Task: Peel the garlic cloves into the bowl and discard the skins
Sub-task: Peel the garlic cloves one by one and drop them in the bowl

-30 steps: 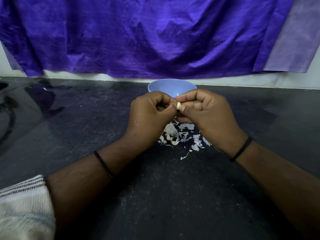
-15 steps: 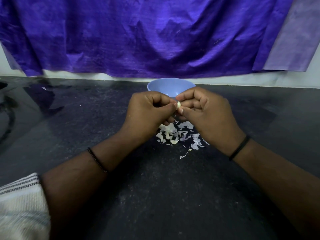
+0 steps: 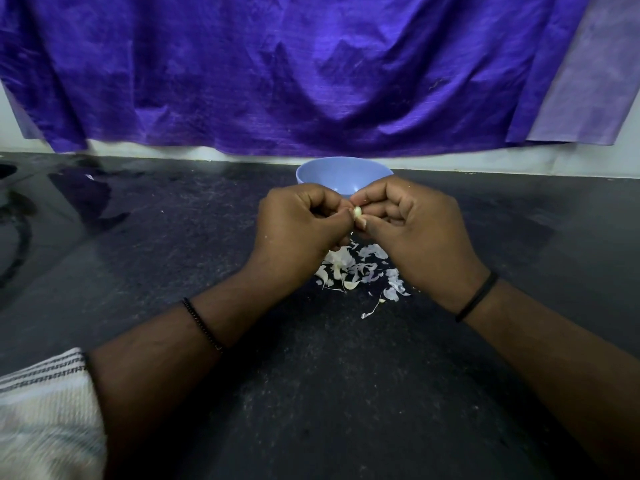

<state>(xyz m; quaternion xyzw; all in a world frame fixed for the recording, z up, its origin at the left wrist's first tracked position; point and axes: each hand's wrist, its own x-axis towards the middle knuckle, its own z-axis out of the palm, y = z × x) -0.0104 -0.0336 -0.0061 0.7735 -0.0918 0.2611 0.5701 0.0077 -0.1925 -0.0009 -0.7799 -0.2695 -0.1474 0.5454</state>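
A small pale garlic clove [image 3: 357,212] shows between my two hands, just in front of the blue bowl [image 3: 341,174]. My left hand [image 3: 298,230] and my right hand [image 3: 412,230] meet at it, and both pinch it with thumb and curled fingers. Most of the clove is hidden by my fingertips. Below the hands a heap of white garlic skins [image 3: 360,271] lies on the dark counter [image 3: 242,393]. The bowl's inside is hidden from here.
A purple cloth [image 3: 311,71] hangs along the wall behind the bowl. A dark curved object [image 3: 17,230] sits at the far left edge of the counter. A striped sleeve [image 3: 41,410] covers my left upper arm.
Both hands stay together on the clove, with only small shifts of fingers. The view has tilted slightly, so the hands and bowl sit a little higher in the frame.
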